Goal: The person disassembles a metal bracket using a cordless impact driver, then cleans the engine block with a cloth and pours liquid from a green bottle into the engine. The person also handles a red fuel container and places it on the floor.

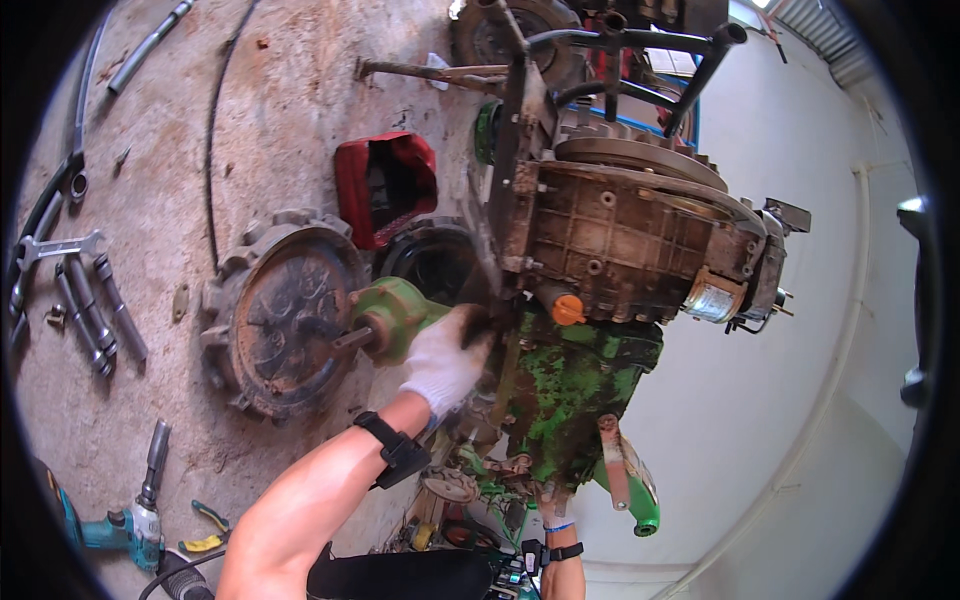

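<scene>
My left hand [448, 357], in a white glove with dark stains, reaches beside a light green housing with a protruding shaft [387, 318], among the machine's parts; its fingers are blurred and partly hidden. A worn green gearbox [570, 390] is just right of it, below a dirty metal engine casing [620, 235] with an orange cap [568, 308] near its lower left. My right hand [553, 508] is at the gearbox's bottom end, mostly hidden behind it, fingers out of sight. A rusty-tipped green arm [622, 480] sticks out to its right.
Treaded wheels [295, 330] and a red open container [358, 160] are left of the machine. Wrenches [85, 285], a teal power tool [140, 530] and yellow pliers [203, 543] lie on the concrete floor [170, 120]. A black tubular frame [615, 75] rises above; a white wall [790, 300] stands right.
</scene>
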A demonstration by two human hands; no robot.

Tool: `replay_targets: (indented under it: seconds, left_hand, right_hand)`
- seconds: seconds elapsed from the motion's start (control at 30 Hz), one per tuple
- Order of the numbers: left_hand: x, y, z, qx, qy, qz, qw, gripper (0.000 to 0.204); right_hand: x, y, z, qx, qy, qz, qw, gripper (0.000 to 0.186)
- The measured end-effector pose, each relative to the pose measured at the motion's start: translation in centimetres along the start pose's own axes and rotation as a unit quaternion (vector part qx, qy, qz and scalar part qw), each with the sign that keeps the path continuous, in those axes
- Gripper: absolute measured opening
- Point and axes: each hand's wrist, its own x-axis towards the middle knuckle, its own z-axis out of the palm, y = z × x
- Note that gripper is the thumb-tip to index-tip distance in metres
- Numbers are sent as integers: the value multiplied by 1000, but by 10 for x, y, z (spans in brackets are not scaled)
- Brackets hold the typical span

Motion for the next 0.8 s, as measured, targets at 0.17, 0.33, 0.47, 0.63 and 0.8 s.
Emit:
replay_targets:
  seconds: [0.17, 0.33, 0.47, 0.63, 0.8]
  left_hand:
    - [5, -7, 6, 16, 9, 37, 999, 32]
    - [3, -15, 10, 15, 11, 64, 998, 27]
    - [2, -13, 13, 59, 44, 114, 991, 33]
    - [5, -4, 11, 145, 41, 114, 982, 45]
    - [4, 8, 8, 169, 23, 81, 982, 43]
  right_hand:
    - [-2, -6, 0, 82, -37, 41, 995, 48]
    - [0, -16, -4, 149, -57, 65, 985, 51]
    - [2, -23, -6, 186, -64, 75, 978, 54]
    - [9, -35, -2, 243, -60, 86, 964, 58]
    - [19, -47, 3, 299, -52, 88, 949, 62]
